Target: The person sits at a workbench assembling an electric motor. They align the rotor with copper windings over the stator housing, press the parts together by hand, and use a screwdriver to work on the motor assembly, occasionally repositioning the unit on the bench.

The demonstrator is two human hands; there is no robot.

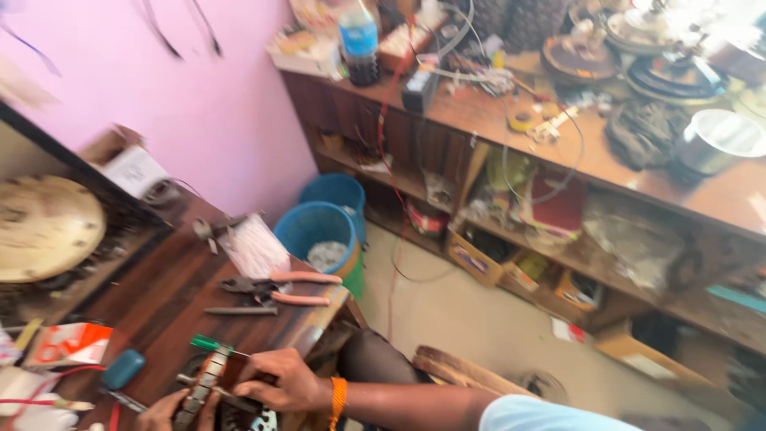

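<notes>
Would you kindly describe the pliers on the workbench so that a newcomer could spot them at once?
Start at the dark wooden workbench in front of the person, on the pink wall's side. Near its right edge, just below a white plastic packet, lie the pliers. Their two salmon-orange handles point right, unlike the plain grey metal tool just below them.

A round motor stator (209, 391) with a ridged metal rim stands tilted on edge, caught between both grips; a green-handled screwdriver (209, 344) lies just above the right grip.

light: bright daylight from upper right | glare: blown-out top-right corner | blur: motion smear throughout, edges softest
</notes>
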